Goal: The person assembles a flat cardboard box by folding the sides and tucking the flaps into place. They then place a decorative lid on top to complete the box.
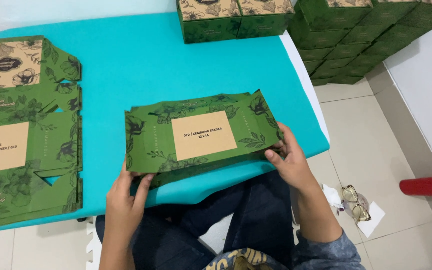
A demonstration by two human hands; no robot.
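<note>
A flat green cardboard box blank with a floral print and a tan label panel stands tilted on the near edge of the turquoise table. My left hand grips its lower left corner from below. My right hand holds its right end, thumb on the fold. The panel facing me is raised, and other flaps are folded behind it.
A stack of unfolded green blanks lies at the table's left. Two assembled boxes sit at the far edge. Several finished boxes are piled on the floor at right. Glasses on white paper and a red object lie on the tiles.
</note>
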